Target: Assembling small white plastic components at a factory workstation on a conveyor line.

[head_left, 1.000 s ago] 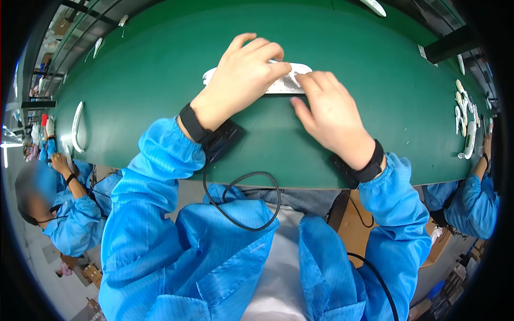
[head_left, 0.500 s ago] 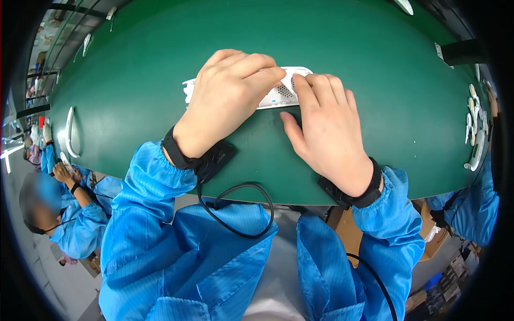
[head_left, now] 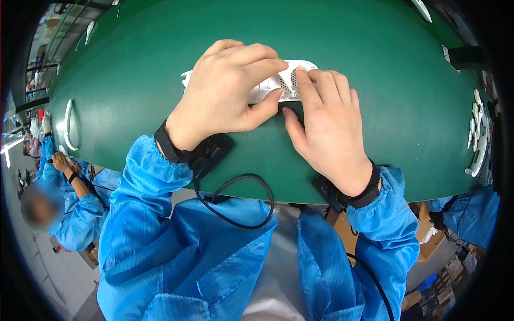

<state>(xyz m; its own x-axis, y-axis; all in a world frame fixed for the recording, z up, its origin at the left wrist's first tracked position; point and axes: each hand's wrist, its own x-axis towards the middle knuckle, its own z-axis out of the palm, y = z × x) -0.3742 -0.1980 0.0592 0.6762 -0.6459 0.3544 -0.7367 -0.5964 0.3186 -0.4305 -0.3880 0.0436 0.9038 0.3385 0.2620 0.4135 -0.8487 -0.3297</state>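
A long white plastic casing (head_left: 289,95), with round patches of small dark holes, lies on the green table under both hands. My left hand (head_left: 227,88) covers its left half, fingers bent over it and hiding that part. The left thumb is at the casing's near edge, apart from the index finger. My right hand (head_left: 332,125) grips the right end with bent fingers, their tips on the holed area. Its thumb points toward the near edge, just off the casing. Whether something small is under the fingertips I cannot tell.
The green tabletop (head_left: 144,69) curves around. A curved white strip (head_left: 68,124) lies at the left, several white parts (head_left: 476,125) at the right edge, another white piece (head_left: 422,9) at the far right. A co-worker in blue (head_left: 80,219) sits at the left. A black cable (head_left: 243,227) loops from my left wrist.
My left thumb has come away from the index finger and down to the casing's near edge. Hands and casing appear slightly higher in the picture. The right fingers stay on the casing.
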